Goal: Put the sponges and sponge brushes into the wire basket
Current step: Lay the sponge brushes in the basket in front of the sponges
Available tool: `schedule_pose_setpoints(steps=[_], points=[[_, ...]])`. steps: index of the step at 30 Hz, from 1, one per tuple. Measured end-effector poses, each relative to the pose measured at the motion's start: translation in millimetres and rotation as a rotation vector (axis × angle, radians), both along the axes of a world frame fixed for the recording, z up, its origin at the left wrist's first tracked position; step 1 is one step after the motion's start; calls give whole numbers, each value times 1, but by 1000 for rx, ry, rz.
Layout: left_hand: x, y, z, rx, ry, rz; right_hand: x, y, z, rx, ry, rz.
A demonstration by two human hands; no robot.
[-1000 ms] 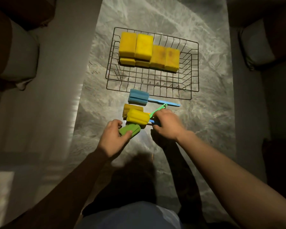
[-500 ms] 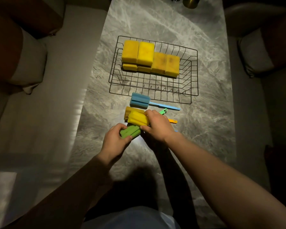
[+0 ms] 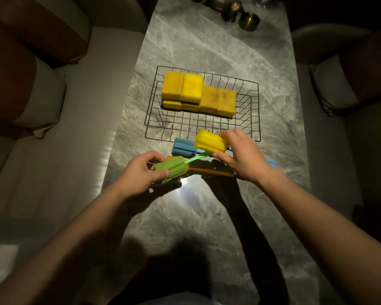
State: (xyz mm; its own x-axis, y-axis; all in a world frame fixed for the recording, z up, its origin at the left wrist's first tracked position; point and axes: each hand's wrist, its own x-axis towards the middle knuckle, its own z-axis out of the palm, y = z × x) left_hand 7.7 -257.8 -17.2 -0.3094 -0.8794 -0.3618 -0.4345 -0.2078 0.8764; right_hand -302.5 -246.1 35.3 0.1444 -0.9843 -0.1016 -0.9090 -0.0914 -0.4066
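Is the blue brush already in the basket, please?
No, the blue brush lies on the table just outside the basket's near wall.

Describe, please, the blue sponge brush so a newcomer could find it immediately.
Start at the wire basket on the marble table. Just outside its near rim lies the blue sponge brush, resting on the table, partly behind the yellow sponge brush in the right hand. It is the only blue-headed one.

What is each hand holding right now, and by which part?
Left hand pinches the green sponge brush by its foam head. Right hand grips the yellow sponge brush by its head's right end.
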Motion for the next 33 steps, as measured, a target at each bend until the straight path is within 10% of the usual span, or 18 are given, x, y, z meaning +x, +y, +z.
schedule_pose_setpoints(steps=[27, 33], points=[[-87, -213, -20, -466, -674, -570, -40, -144, 13, -43, 124, -49], [-72, -217, -25, -869, -982, -637, -26, -156, -6, -8, 117, 4]])
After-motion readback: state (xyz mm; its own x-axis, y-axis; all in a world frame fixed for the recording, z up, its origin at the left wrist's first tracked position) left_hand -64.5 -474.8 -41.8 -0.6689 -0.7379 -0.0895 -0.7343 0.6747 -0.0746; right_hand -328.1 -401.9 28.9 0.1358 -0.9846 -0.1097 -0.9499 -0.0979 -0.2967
